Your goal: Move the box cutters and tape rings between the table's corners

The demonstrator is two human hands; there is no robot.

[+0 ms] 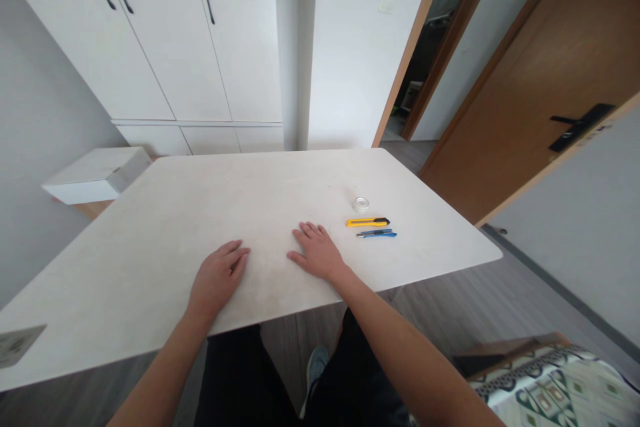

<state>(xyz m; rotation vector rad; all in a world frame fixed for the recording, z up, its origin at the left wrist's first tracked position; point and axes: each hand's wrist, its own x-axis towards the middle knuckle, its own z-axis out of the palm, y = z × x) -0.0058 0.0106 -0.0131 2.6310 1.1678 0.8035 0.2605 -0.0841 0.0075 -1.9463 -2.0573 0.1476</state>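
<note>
My right hand (319,251) lies flat on the white table (240,193), fingers stretched out and holding nothing. To its right are a yellow utility knife (367,222) and, just nearer to me, a blue utility knife (377,233), lying side by side. A small white roll of tape (361,205) sits just beyond the yellow knife. My left hand (218,278) rests on its side near the table's front edge, with fingers loosely curved and nothing visible in them. Neither hand touches the knives or the tape.
A white box (100,175) stands beyond the table's left edge. A grey printed label (20,345) is at the table's near left corner. White cabinets (200,47) line the far wall, a wooden door (540,73) is at right, and a patterned cloth (560,387) is at lower right.
</note>
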